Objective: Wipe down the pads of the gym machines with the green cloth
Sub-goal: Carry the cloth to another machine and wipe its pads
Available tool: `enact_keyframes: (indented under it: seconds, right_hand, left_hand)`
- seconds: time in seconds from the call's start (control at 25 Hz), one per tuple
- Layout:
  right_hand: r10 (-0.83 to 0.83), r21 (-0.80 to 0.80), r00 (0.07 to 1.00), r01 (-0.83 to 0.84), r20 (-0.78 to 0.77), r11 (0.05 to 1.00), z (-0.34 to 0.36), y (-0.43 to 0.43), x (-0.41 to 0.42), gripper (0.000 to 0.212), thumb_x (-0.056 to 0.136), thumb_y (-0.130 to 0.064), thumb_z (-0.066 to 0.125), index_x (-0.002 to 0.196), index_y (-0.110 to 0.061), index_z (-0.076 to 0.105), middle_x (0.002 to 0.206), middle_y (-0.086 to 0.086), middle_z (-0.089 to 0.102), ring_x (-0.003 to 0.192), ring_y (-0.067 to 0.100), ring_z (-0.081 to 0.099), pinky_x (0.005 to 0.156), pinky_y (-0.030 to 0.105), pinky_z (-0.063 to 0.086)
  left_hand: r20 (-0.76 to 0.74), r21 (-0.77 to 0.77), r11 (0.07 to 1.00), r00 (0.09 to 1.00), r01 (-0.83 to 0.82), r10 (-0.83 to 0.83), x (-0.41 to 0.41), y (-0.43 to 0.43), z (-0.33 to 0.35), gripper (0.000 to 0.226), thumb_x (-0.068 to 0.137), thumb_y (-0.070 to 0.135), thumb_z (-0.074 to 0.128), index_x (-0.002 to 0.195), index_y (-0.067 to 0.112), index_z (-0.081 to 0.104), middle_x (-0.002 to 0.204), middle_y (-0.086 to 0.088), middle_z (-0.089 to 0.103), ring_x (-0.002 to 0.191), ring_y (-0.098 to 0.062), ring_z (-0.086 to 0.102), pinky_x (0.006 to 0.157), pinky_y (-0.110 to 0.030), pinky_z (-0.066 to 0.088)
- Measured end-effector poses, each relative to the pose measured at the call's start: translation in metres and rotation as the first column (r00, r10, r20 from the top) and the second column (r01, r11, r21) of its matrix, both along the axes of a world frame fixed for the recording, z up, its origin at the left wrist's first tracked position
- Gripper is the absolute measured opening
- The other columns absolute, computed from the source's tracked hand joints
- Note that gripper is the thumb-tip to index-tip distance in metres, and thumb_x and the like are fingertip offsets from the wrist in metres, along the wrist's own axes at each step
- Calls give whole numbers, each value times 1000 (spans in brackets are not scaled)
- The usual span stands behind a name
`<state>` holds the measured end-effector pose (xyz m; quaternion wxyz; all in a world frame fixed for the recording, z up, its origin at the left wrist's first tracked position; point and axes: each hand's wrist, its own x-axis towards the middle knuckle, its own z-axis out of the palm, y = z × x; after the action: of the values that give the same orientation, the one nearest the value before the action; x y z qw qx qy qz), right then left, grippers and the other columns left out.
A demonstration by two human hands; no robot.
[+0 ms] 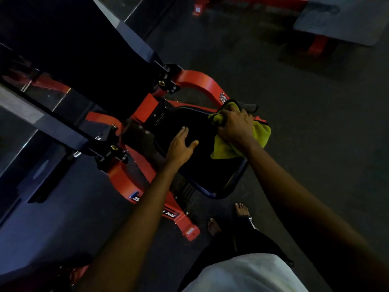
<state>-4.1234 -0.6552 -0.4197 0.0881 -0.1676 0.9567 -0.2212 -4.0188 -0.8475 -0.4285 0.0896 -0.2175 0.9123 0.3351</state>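
Observation:
A black seat pad of a red-framed gym machine lies below me at the centre. My right hand grips the bunched green cloth at the pad's far right edge, with cloth spilling out on both sides of the fist. My left hand rests flat on the pad's left part, fingers straight and spread. A long black back pad rises at the upper left, above the seat.
The machine's red frame curves round the seat and runs to a foot near my bare feet. Another bench with a dark pad on red legs stands at the top right. Dark rubber floor lies to the right.

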Motion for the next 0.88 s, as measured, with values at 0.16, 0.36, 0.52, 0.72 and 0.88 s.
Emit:
enact_keyframes:
  seconds: [0.16, 0.36, 0.52, 0.72, 0.88]
  right_hand:
    - [-95, -71, 995, 93, -20, 993, -3, 26, 16, 32, 86, -46, 63, 110, -26, 70, 122, 5, 59, 97, 43, 58, 77, 45, 43]
    - [-197, -29, 980, 197, 0, 980, -8, 42, 28, 32, 84, -41, 64, 110, -22, 67, 124, 8, 57, 93, 42, 55, 80, 45, 40]
    - [-49, 65, 997, 53, -57, 996, -14, -13, -9, 30, 80, -44, 61, 103, -27, 68, 115, 5, 59, 91, 38, 58, 79, 43, 41]
    - [81, 17, 996, -82, 46, 996, -24, -60, -42, 31, 78, -44, 64, 105, -28, 69, 115, 6, 59, 94, 39, 60, 82, 45, 44]
    - [192, -27, 976, -190, 102, 981, -24, -97, -59, 33, 81, -42, 65, 112, -31, 69, 120, 4, 58, 103, 37, 60, 87, 46, 44]
  left_hand:
    - [21, -13, 999, 999, 36, -36, -17, -12, -6, 78, 92, 40, 69, 154, 9, 34, 164, -8, 25, 152, -22, 22, 121, -33, 20]
    - [74, -44, 996, 995, 74, -70, -29, -32, -12, 98, 83, 51, 74, 157, 9, 26, 167, -5, 16, 154, -17, 10, 126, -40, 13]
    - [45, -35, 997, 996, 75, -73, -27, -36, -13, 98, 81, 49, 77, 157, 10, 28, 166, -3, 19, 153, -15, 13, 125, -38, 15]
    - [32, -59, 997, 998, 55, -53, -30, -55, -10, 88, 83, 37, 79, 154, 9, 36, 163, -4, 27, 146, -5, 18, 124, -37, 19]
    - [49, -41, 998, 998, 50, -48, -32, -58, -9, 89, 81, 32, 81, 154, 9, 36, 162, -3, 28, 144, -3, 20, 122, -31, 22]
